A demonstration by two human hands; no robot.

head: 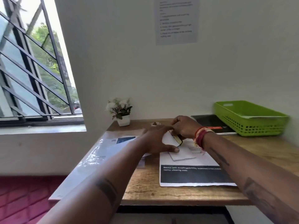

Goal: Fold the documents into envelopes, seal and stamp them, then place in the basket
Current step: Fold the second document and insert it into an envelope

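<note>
Wooden table point(169, 191) is sitting against a pale wall, with a barred window point(32, 70) at ten o'clock and a printed notice point(177, 20) hanging at twelve. Both hands are meeting over a small white envelope point(182, 155) lying on a printed document point(194, 175) near the middle. The left hand point(159, 141) is pressing flat, fingers spread, thumb touching the envelope. The right hand point(184, 127) is gripping a dark stamp block point(177, 139), tilted just above the paper. A green basket point(249, 118) is resting at two o'clock, beside a black notebook point(210, 122); a small potted plant point(120, 111) is standing at eleven.
</note>
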